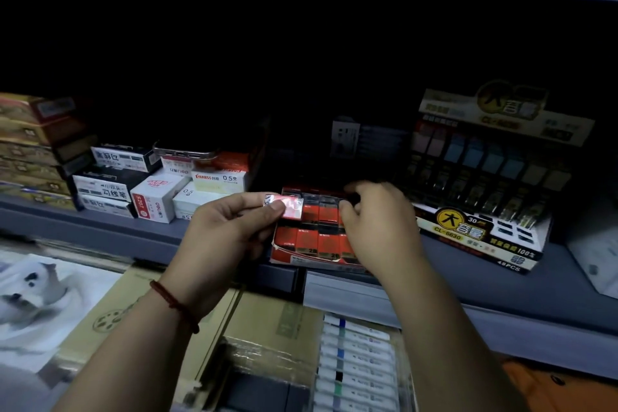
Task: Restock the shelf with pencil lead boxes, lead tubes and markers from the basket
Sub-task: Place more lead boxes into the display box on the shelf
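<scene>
The grey shelf (133, 234) runs across behind both hands. Up and to the right of the right hand (378, 224) stands a yellow-and-black display stand (485, 234) of lead tubes. Under the forearms lie cardboard cartons (267, 321), and a row of white markers (357, 365) lies below the right forearm. Left of the left hand (230, 227) sits a stack of white boxes (153, 201) marked 0.5, with a phone (187, 150) on top. Between the two hands, on the shelf edge, is a red tray (311, 257) packed with red lead boxes (306, 239) marked 2B. The right hand curls its fingers down onto the tray's back row; I cannot tell whether it holds one. The left hand pinches a small red-and-white lead box (292, 207) between thumb and forefinger, just beside the tray's left corner. A red cord bracelet (174, 304) circles the left wrist.
</scene>
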